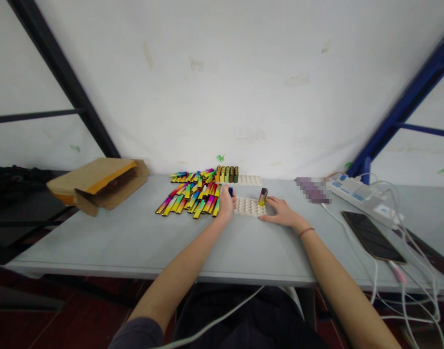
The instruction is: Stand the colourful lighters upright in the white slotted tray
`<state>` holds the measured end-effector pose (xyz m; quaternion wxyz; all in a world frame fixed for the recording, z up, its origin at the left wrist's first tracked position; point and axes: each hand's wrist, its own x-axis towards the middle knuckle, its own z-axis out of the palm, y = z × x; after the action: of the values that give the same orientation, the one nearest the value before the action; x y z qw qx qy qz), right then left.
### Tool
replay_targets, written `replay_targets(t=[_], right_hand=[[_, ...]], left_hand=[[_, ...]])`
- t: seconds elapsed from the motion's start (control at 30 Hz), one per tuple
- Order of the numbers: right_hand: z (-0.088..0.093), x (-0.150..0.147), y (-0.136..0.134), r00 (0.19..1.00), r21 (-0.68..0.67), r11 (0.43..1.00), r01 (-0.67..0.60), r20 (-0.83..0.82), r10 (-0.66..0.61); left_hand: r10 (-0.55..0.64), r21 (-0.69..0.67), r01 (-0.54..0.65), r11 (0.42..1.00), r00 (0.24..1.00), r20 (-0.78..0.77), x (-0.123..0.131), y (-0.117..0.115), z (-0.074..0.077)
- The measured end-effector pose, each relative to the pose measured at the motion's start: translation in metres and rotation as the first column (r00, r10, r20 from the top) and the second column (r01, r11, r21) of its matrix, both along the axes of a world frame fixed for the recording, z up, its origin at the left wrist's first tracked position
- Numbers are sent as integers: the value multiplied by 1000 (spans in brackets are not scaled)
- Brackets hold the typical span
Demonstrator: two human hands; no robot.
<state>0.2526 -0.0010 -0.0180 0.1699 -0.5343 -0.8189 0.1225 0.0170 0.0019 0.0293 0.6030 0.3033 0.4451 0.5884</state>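
Observation:
My left hand (226,205) is closed around a lighter, whose dark blue end (230,192) shows past the fingers; the rest is hidden. Just right of it lies a white tray (249,206) with rows of small cells. One shiny lighter (262,198), yellow below and dark on top, stands upright at this tray's right end. My right hand (280,212) rests at that end with fingers and thumb apart. Its fingertips are beside the standing lighter; whether they touch it I cannot tell. To the left, many shiny multicoloured lighters (196,198) lie in loose rows.
Behind, upright lighters (227,173) stand in rows next to a second white tray (250,180). An open cardboard box (98,182) lies at the left. On the right are a black phone (372,236), a purple phone-like object (313,190), a power strip (365,198) and cables.

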Motion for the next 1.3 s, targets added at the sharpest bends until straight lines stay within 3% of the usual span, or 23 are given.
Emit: replay_targets(t=[0.1, 0.4, 0.5, 0.57, 0.73, 0.83, 0.93, 1.1, 1.3], right_hand=[[0, 0, 0, 1000, 3, 1000, -5, -5, 5], [-2, 1, 2, 1000, 3, 1000, -14, 4, 14], [-2, 1, 2, 1000, 6, 1000, -11, -1, 11], [-2, 0, 2, 1000, 9, 1000, -14, -5, 14], [-1, 0, 2, 1000, 4, 1000, -18, 4, 18], [-1, 1, 2, 1000, 7, 1000, -19, -2, 19], [-2, 0, 2, 1000, 7, 1000, -19, -7, 19], [-2, 0, 2, 1000, 14, 1000, -20, -18, 20], [-1, -1, 0, 1000, 17, 1000, -15, -19, 15]], left_hand=[[25, -13, -26, 1000, 998, -49, 1, -3, 4], [-39, 2, 39, 999, 997, -61, -1, -2, 4], [-65, 67, 72, 995, 993, -98, 1, 1, -3], [-54, 180, 91, 979, 978, -200, 3, 1, -9], [76, 486, 244, 839, 832, -549, 6, -6, -15], [177, 588, 332, 737, 745, -643, 9, -9, -14], [136, 579, 409, 705, 724, -676, 12, -9, -16], [39, 523, 453, 722, 728, -685, 19, -7, -25], [29, 494, 493, 716, 686, -727, 22, -5, -29]])
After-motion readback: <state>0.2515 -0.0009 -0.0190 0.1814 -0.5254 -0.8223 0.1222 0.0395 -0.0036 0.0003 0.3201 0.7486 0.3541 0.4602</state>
